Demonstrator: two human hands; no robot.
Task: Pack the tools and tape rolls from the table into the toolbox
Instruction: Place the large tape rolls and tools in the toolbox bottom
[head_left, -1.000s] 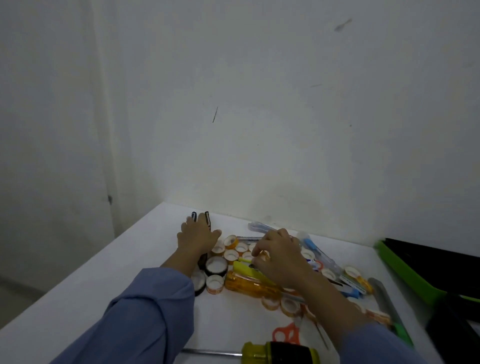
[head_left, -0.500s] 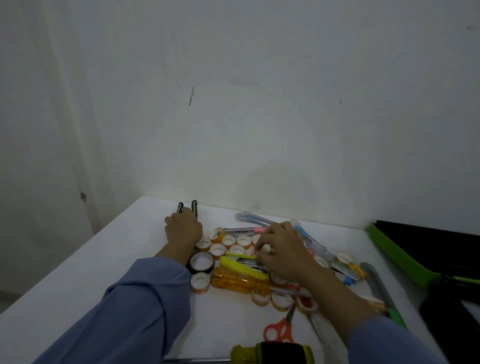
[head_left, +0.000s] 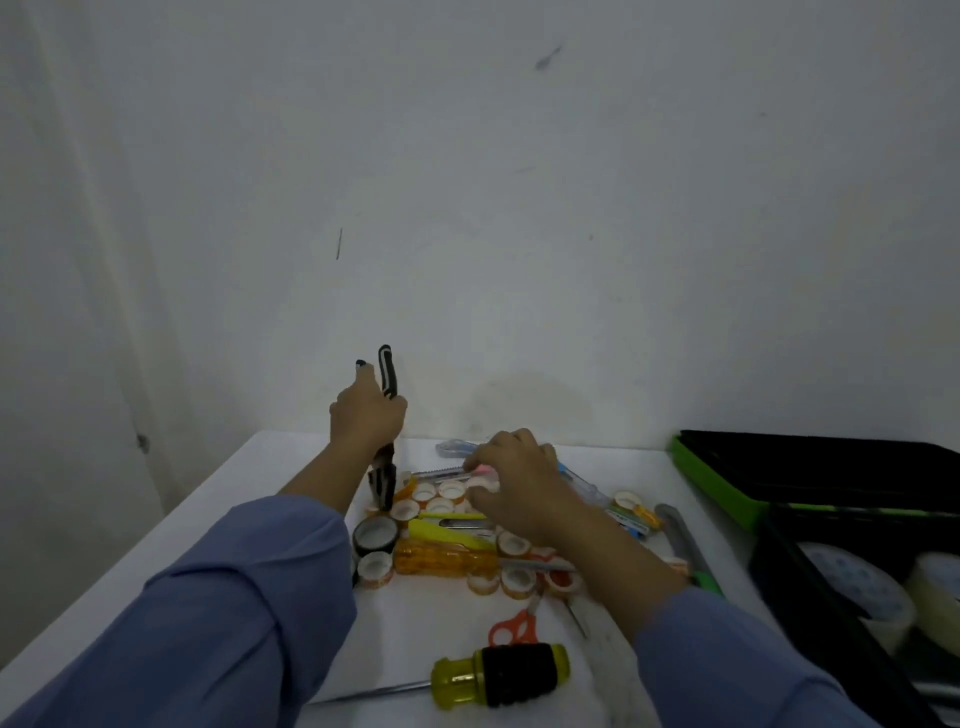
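The left hand is clamped round black pliers, held upright above the table with the handles up. The right hand curls over the small tape rolls; I cannot tell if it grips one. A white wall stands behind. The toolbox lies open at 3 o'clock, and scissors and a yellow-black screwdriver lie at 6 o'clock.

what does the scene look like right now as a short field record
left hand: holds pliers upright, handles up
right hand: on the small tape rolls, grip unclear
toolbox: open, at right, large tape rolls inside
on table: yellow-black screwdriver, orange scissors, black tape roll
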